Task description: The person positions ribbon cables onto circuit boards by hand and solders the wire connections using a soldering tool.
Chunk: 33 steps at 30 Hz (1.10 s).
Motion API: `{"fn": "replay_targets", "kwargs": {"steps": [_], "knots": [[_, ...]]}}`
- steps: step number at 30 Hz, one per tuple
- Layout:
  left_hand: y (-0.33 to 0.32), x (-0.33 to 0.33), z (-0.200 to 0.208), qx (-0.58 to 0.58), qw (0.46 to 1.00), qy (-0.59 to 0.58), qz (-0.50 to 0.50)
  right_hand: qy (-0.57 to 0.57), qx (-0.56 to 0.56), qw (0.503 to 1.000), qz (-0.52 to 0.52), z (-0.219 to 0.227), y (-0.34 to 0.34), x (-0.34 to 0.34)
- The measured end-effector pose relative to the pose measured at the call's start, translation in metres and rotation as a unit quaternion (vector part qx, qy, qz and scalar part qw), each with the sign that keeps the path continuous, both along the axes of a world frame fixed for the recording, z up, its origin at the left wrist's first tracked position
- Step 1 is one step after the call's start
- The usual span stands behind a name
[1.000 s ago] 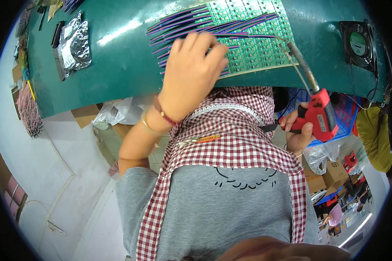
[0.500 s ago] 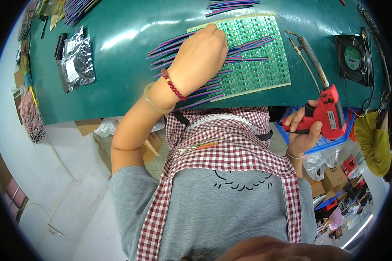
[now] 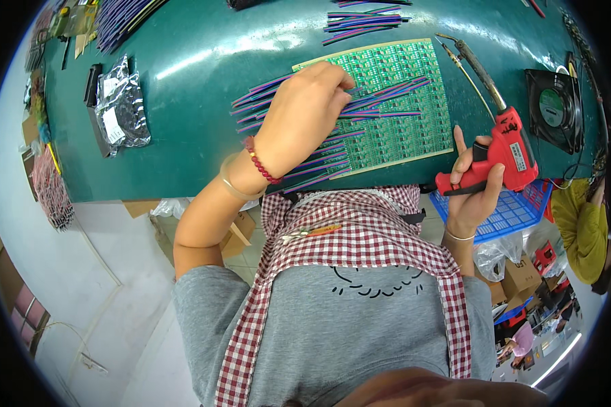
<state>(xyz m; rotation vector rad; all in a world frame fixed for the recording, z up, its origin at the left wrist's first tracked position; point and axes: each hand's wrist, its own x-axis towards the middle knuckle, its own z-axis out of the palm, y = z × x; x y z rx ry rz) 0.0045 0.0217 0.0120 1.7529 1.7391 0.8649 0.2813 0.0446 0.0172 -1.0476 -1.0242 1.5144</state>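
A green panel of small circuit boards [image 3: 407, 136] lies near the front edge of the green table [image 3: 190, 136]. Rows of thin blue, purple and black wires [image 3: 319, 163] stick out over its left side, and a loose bunch of wires [image 3: 394, 91] lies across its middle. Over the panel's left half is my left hand [image 3: 305, 112], fingers curled together; whatever is between the fingertips is hidden. To the right of the panel, my right hand [image 3: 478, 200] grips a red soldering gun [image 3: 516, 152], its metal tip pointing up and away. The index finger stretches past the trigger.
A silvery bag [image 3: 122, 105] lies on the left of the table. More wire bundles [image 3: 363, 24] rest at the back. On the right are a black fan [image 3: 555, 108] and a blue basket [image 3: 506, 217] below the edge. Another person's sleeve [image 3: 584, 234] shows beyond.
The panel and table sit lower in the picture. My right hand has moved the soldering gun slightly farther away, with its index finger now stretched out. The left hand's fingertips show more at the right.
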Motion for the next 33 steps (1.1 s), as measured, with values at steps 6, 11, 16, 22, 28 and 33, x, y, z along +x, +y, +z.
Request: {"fn": "replay_targets", "kwargs": {"steps": [6, 11, 16, 22, 28, 33], "knots": [[0.009, -0.029, 0.005, 0.022, 1.0, 0.015, 0.014, 0.037, -0.025, 0.999, 0.005, 0.002, -0.007, 0.004], [0.017, -0.036, -0.011, 0.109, 0.992, 0.062, -0.032, -0.025, 0.002, 1.0, -0.01, 0.011, -0.009, 0.0], [0.018, -0.03, -0.014, 0.117, 0.983, 0.135, -0.033, -0.056, -0.058, 0.996, 0.046, 0.019, -0.014, -0.01], [0.012, -0.022, -0.02, 0.122, 0.977, 0.17, -0.03, -0.161, -0.059, 0.977, 0.127, 0.02, -0.024, -0.025], [0.011, -0.022, -0.021, 0.125, 0.978, 0.163, -0.024, -0.197, -0.051, 0.97, 0.136, 0.02, -0.027, -0.024], [0.01, -0.022, -0.02, 0.136, 0.977, 0.159, -0.035, -0.217, -0.043, 0.966, 0.135, 0.022, -0.031, -0.02]]}}
